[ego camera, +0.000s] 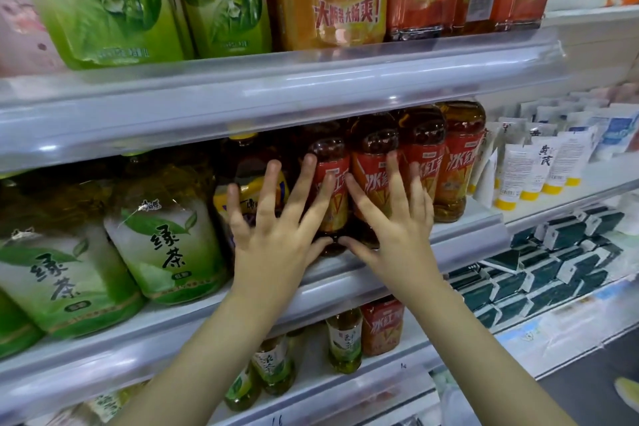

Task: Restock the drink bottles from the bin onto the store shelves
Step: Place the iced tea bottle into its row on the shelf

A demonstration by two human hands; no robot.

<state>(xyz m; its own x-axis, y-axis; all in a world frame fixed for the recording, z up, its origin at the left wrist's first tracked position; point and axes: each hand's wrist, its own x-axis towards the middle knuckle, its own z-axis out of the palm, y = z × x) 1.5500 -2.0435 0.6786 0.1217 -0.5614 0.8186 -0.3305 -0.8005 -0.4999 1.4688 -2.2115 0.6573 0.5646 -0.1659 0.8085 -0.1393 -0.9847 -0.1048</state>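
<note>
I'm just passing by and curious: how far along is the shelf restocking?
Done: red-label tea bottles already stand in a row on the middle shelf. In hand: the left hand and right hand, fingers spread, press flat on the two front bottles, likely squaring them up. Left: the bin is out of view, so remaining stock is unknown; the lower shelf holds only a few small bottles.

L grip (273, 239) | R grip (397, 235) | both bare | forearms bare to frame edge
</note>
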